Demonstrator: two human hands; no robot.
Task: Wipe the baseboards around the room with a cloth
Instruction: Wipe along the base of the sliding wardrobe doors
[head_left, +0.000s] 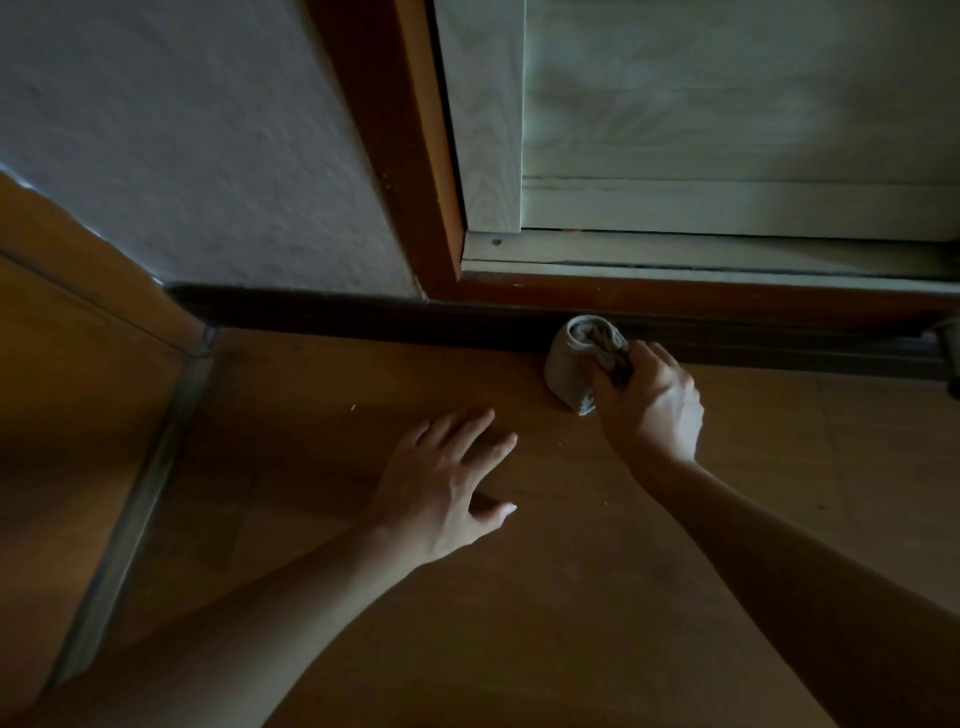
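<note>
My right hand (649, 402) gripped the bunched cloth (574, 358) against the dark baseboard (337, 317); my left hand (447, 483) was spread open over the floor (519, 613). I judged the wiping partway done, with the run to the left probably remaining.

Grey cloth (574, 364) bunched into a wad, pressed against dark baseboard (322, 317), at floor level below door frame

My left hand (447, 483) is open. Its fingers are straight and spread apart, palm down, low over the floor (322, 395). My left arm comes in from the bottom left. My right hand (649, 405) is further out, fingers curled tight round a bunched cloth (574, 358). My right arm reaches in from the bottom right.
</note>
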